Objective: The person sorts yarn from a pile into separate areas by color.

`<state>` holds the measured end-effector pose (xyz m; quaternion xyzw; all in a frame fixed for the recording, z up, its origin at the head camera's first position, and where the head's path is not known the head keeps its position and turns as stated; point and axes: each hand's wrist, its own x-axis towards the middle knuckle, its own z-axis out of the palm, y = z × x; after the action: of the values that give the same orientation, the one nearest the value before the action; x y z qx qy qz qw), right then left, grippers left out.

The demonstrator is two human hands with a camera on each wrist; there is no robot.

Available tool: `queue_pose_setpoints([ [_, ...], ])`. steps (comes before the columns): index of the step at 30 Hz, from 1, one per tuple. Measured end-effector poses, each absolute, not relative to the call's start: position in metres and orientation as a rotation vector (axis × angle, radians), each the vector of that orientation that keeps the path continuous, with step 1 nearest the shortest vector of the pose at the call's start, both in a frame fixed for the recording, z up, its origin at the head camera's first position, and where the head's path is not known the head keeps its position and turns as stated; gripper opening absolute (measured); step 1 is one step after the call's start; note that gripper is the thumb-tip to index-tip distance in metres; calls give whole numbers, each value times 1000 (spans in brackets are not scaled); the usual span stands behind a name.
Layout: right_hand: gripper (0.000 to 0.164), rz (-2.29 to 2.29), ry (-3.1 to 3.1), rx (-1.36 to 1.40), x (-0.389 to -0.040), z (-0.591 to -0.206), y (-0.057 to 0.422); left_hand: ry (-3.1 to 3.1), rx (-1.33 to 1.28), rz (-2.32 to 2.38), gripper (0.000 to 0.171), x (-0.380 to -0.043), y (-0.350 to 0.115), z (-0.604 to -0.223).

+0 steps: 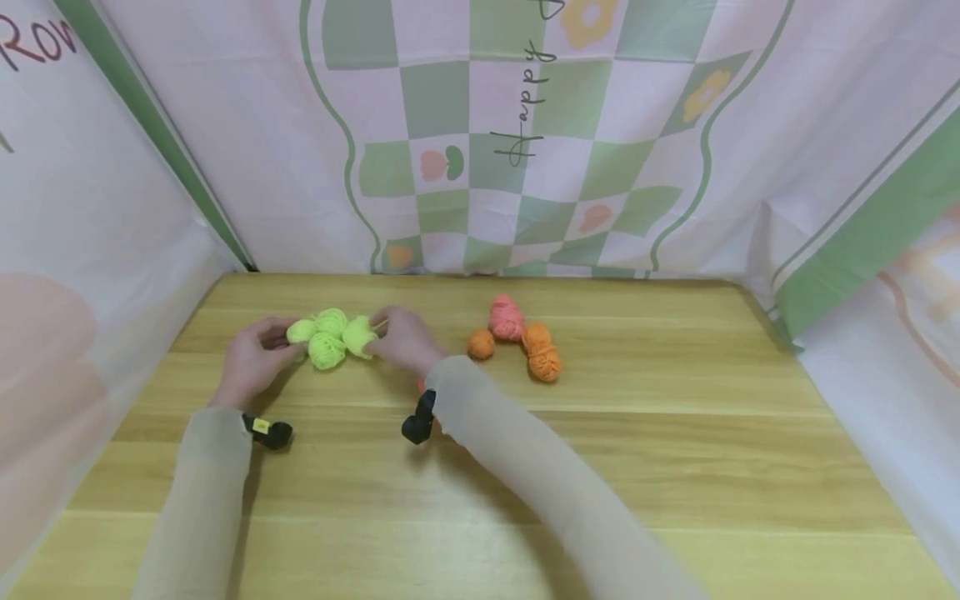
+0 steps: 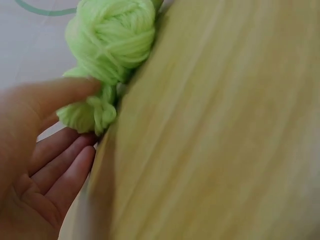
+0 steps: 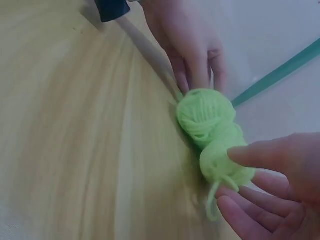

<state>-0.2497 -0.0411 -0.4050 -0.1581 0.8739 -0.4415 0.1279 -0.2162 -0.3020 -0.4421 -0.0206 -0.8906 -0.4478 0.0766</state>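
Note:
Several lime-green balls of yarn sit clustered on the left part of the table. My left hand (image 1: 257, 357) pinches the leftmost green yarn ball (image 1: 301, 331), thumb on one side and fingers on the other. At the cluster's right end, my right hand (image 1: 407, 340) has thumb and fingers around another green yarn ball (image 1: 358, 336). From that ball a loose yarn tail (image 3: 213, 202) hangs in the right wrist view. Between the hands are a back green ball (image 1: 330, 321) and a front green ball (image 1: 327, 352), touching each other.
Right of the hands lie a coral yarn bundle (image 1: 506, 318), a small orange ball (image 1: 481, 344) and an orange yarn bundle (image 1: 542, 353). A reddish bit (image 1: 422, 385) peeks out by my right wrist. Printed cloth (image 1: 442, 100) hangs behind the wooden table (image 1: 675, 433).

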Motion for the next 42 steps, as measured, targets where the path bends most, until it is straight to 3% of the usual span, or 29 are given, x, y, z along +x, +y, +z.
queue_pose_setpoints([
  [13, 60, -1201, 2472, -633, -236, -412, -48, -2679, 96, -1346, 65, -214, -307, -447],
  [22, 68, -1213, 2447, -590, -234, -406, -44, -2665, 125, -1345, 67, -213, -304, -443],
  [35, 68, -1406, 2472, -650, -238, -349, -4, -2504, 218, -1386, 73, -212, -287, -427],
  [42, 64, -1567, 2512, -739, -243, -319, 32, -2454, 22, -1343, 68, -218, -255, -397],
])
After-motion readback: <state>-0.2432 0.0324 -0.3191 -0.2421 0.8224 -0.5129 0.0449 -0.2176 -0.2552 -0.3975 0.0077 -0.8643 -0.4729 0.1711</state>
